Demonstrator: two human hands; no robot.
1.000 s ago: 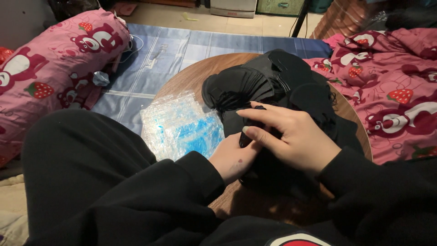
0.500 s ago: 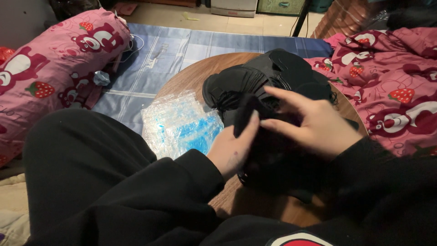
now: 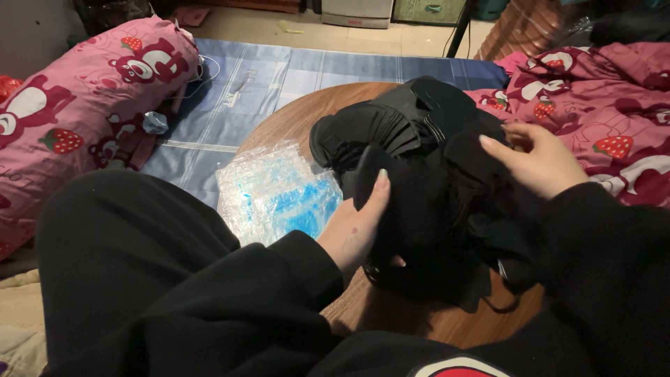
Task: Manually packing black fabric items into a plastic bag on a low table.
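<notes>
On the round wooden tabletop, the left hand grips a pile of black fabric pieces while the right hand touches its far side, just beside a clear blue-tinted plastic bag.
</notes>
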